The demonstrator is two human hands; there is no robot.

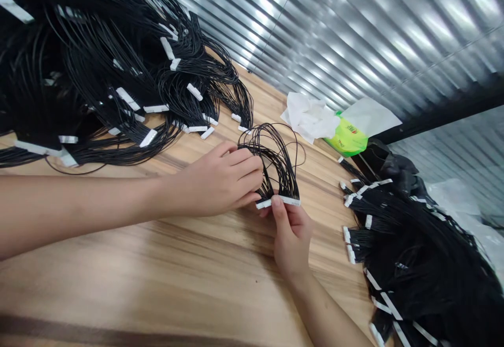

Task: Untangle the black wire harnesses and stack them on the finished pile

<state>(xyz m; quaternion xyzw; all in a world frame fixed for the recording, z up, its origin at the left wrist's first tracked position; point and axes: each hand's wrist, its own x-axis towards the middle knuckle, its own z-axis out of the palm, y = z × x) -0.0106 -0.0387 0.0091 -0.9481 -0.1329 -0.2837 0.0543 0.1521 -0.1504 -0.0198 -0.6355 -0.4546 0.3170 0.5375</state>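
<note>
Hands: two in view, both the person's own.

Left hand (214, 179): closed on the wires of one black wire harness (271, 155), fingers curled over them (thumb hidden behind the hand), apparently to keep the loop gathered.

Right hand (291, 237): pinching one white connector strip (277, 202) between thumb and fingertips, holding it level with the wires rising from it, seemingly to keep its edge in view.

Harness position: lifted just above the wooden table (157, 268), between the two piles.

Piles: two, of like harnesses, the left pile (118, 74) and the right pile (413, 252), with connectors lying toward mid-table, seemingly for easy reach (overlap prevents an exact count; a dozen or more show in each).

Nearby: one crumpled white tissue (309, 116) and one green packet (346, 137), just beside the corrugated metal wall (354, 32).
</note>
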